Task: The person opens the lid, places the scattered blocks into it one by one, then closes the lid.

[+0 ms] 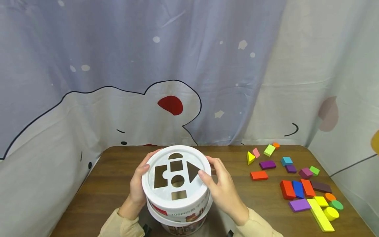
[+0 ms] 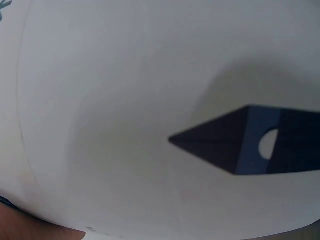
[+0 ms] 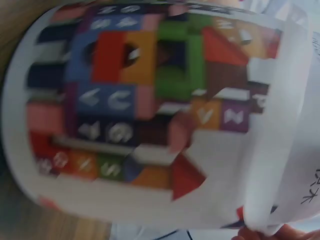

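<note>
A white bucket lid (image 1: 165, 194) with cut-outs, among them a circle, a square and a triangle, faces up at the table's front. Under it is a printed wall (image 1: 189, 212) marked 108PCS, with a second white rim (image 1: 209, 205) lower down and a tapered bucket (image 1: 180, 230) below that. My left hand (image 1: 137, 184) grips the lid's left edge, thumb at the rim. From the right, my right hand (image 1: 223, 189) holds it too, thumb on top near the triangular hole; some fingers are hidden behind the rim. The right wrist view shows the bucket's side, printed with coloured blocks (image 3: 125, 100).
Loose coloured blocks lie on the brown table's right side, including a long yellow block (image 1: 321, 215), a red block (image 1: 259, 175) and a yellow triangle (image 1: 250, 158). A patterned curtain (image 1: 225, 82) hangs behind the table. A dark pointed strap (image 2: 210, 140) crosses the left wrist view.
</note>
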A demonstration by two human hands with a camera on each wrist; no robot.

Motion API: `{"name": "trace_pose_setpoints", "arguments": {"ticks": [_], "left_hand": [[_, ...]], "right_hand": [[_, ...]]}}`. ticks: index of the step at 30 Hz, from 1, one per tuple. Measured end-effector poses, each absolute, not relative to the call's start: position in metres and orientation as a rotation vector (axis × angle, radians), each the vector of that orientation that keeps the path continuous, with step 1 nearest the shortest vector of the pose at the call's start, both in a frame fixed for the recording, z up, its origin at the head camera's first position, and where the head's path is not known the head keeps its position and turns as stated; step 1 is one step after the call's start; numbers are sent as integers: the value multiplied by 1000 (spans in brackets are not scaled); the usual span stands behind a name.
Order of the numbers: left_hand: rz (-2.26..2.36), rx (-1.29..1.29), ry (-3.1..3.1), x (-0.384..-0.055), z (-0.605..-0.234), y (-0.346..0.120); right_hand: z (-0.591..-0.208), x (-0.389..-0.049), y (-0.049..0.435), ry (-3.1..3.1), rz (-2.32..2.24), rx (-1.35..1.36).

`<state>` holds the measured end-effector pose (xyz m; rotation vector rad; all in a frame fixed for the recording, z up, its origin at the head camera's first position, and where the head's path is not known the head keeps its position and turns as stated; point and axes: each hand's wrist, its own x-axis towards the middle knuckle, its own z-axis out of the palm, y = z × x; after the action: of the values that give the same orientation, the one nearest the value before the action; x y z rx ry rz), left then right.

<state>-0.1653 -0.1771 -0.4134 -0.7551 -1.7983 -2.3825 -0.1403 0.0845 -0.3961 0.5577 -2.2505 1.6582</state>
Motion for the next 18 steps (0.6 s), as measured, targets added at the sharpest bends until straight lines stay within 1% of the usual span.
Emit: {"name": "trace_pose_setpoints", "arguments": {"ticks": [5,10,18], "left_hand": [[-2385,-774,-1784,-165,-414,-176],[-2400,-868,-1740,-165,-415,-175],[-2362,-792,-1806,-161,-417,-177]], "right_hand": [[-392,-141,78,-2241,1813,531],[-394,-143,72,-2189,1951,557],[-397,-144,66,-2106,2041,574]]}}
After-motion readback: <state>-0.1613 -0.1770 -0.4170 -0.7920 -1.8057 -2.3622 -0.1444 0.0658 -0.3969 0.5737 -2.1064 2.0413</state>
